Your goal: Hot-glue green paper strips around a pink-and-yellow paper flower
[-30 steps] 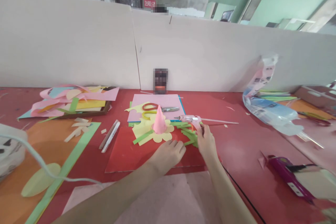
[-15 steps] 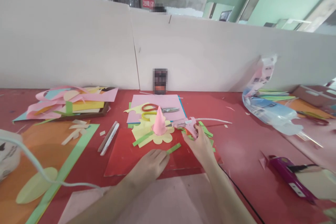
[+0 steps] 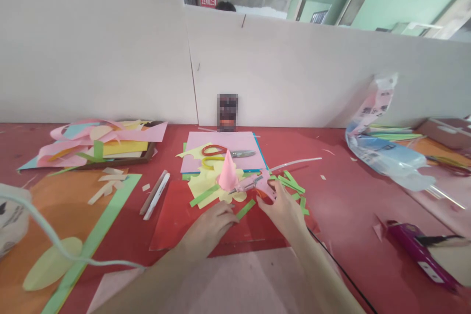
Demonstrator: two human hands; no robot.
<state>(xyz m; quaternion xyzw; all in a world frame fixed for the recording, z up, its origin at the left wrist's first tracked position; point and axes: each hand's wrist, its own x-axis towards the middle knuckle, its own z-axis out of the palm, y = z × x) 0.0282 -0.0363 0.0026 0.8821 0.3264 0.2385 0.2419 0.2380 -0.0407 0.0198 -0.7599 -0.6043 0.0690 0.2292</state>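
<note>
My right hand point(image 3: 281, 206) is closed round the handle of a pink hot glue gun point(image 3: 263, 181), a clear glue stick point(image 3: 298, 163) jutting from its back. The gun's nozzle points left, in front of the base of a pink paper cone point(image 3: 228, 174); whether it touches cannot be made out. That cone stands upright on a yellow flower-shaped paper point(image 3: 239, 197). My left hand point(image 3: 211, 223) is closed, fingertips at the near end of a short green paper strip point(image 3: 246, 209). Another green strip point(image 3: 204, 196) lies on yellow scrap paper point(image 3: 195, 187) beside the flower.
Scissors point(image 3: 243, 153) lie on pink sheets point(image 3: 193, 142) behind the cone. Green strips point(image 3: 292, 184) are scattered right of the gun. Two pens point(image 3: 156, 196), a paper pile point(image 3: 110, 142) and a white cable point(image 3: 55, 238) are leftward. A plastic bag point(image 3: 390, 157) and purple power strip point(image 3: 421, 255) sit rightward.
The glue gun has moved left and slightly down, its nozzle now in front of the cone's base. My left hand stays by the green strip. The whole view has shifted slightly.
</note>
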